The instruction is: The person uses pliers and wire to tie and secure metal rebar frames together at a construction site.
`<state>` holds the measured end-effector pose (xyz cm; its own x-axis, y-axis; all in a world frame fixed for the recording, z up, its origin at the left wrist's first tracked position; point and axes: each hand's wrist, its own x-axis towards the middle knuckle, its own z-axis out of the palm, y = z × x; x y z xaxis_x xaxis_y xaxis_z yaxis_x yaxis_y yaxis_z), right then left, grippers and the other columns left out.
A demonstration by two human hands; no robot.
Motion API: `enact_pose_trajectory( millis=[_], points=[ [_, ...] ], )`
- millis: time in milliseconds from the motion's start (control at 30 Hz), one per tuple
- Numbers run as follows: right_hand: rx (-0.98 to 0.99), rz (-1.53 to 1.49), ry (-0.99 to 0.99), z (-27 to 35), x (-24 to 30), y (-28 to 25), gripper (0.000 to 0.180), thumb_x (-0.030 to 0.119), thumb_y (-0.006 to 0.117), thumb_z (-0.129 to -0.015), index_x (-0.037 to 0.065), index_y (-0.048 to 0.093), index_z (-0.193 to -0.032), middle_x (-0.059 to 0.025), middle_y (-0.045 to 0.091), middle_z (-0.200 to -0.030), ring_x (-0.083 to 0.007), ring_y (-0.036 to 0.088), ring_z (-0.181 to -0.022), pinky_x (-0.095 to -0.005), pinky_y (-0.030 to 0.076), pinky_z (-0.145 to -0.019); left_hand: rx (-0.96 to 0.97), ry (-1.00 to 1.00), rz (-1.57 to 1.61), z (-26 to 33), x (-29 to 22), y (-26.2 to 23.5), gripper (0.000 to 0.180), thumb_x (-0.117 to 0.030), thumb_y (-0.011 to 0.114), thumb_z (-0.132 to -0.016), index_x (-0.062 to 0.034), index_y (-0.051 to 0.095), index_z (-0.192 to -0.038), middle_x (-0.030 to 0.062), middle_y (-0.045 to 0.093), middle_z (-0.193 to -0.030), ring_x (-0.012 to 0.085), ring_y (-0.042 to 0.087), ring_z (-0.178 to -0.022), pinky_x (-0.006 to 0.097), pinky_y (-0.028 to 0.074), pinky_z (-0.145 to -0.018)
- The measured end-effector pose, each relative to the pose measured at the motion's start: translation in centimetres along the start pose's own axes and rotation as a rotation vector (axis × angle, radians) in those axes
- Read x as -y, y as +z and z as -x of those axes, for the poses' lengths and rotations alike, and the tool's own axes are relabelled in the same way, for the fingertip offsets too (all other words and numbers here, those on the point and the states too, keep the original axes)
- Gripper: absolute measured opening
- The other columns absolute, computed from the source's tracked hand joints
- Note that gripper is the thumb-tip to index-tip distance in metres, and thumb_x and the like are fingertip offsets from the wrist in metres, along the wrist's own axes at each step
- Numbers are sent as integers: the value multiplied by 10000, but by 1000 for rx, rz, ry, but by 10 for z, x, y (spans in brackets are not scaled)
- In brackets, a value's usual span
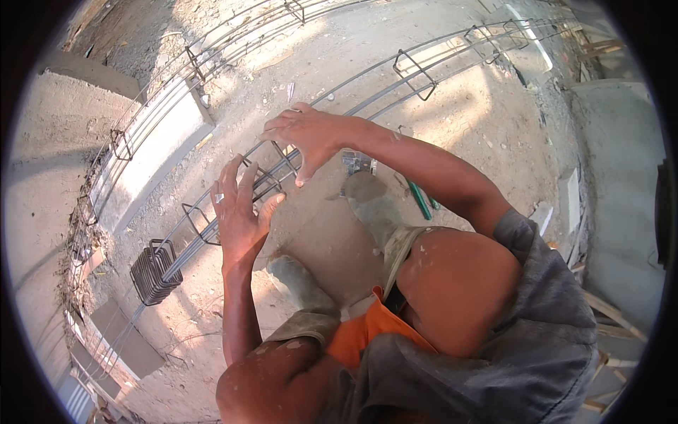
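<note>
Long steel rebars (374, 106) run diagonally from lower left to upper right, with square wire stirrups (414, 75) set along them. My left hand (240, 208) is over the bars, fingers spread and thumb out; a small whitish patch shows on one finger. Just beyond it, my right hand (311, 134) arches above the same bars with its thumb apart from the fingers. Between the two hands stands a stirrup (288, 161) around the bars. Another stirrup (194, 224) leans beside my left hand. Contact between fingertips and steel is hard to make out.
A bundle of stirrups (155, 274) hangs around the bars at lower left. A second rebar cage (194, 63) lies farther off, beside a pale concrete block (159, 152). By my right foot lie a green-handled tool (418, 200) and a dark object (359, 162). A wall (618, 191) rises at right.
</note>
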<state>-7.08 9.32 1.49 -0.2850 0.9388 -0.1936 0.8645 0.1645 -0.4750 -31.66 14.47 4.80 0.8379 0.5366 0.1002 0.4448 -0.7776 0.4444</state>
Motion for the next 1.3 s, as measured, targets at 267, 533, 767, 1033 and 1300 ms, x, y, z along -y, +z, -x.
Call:
enact_pose_trajectory(
  millis=[267,533,767,1033,1300],
  points=[
    [-85,-32,32,1,-7,-6,1116,346,855,-593,100,294,-1526,-165,347,-1542,-345,320,-1415,-462,213,-1176,50,-36,76,-23,9,22,429,-332,632,-936,-73,587,-1276,151,495,-1380,360,516,-1233,481,399,-1023],
    [-381,-27,72,35,32,4,847,152,848,-642,87,452,-1388,-175,434,-1409,-359,405,-1324,-462,326,-1110,-174,-309,246,19,60,-30,300,-241,621,-939,-44,626,-1166,157,560,-1231,366,590,-1098,462,461,-933],
    [-566,-118,85,55,24,24,327,103,772,-741,24,609,-1013,-189,580,-1134,-367,557,-1081,-437,451,-932,-362,-623,4,101,126,-67,309,-226,643,-908,-33,633,-1149,149,588,-1201,353,600,-1080,464,452,-916],
    [-583,-96,84,55,14,27,326,87,739,-777,20,605,-1067,-186,582,-1192,-373,542,-1148,-460,404,-1007,-483,-896,-192,170,239,-122,414,-313,623,-917,-65,601,-1247,169,514,-1390,386,538,-1219,583,358,-1036],
    [-534,-36,88,60,15,28,334,91,720,-805,23,601,-1110,-188,575,-1242,-377,527,-1188,-463,392,-1030,187,-859,-310,142,235,-123,465,-400,451,-962,-253,522,-1397,106,357,-1560,367,300,-1446,630,202,-1151]
  ],
)
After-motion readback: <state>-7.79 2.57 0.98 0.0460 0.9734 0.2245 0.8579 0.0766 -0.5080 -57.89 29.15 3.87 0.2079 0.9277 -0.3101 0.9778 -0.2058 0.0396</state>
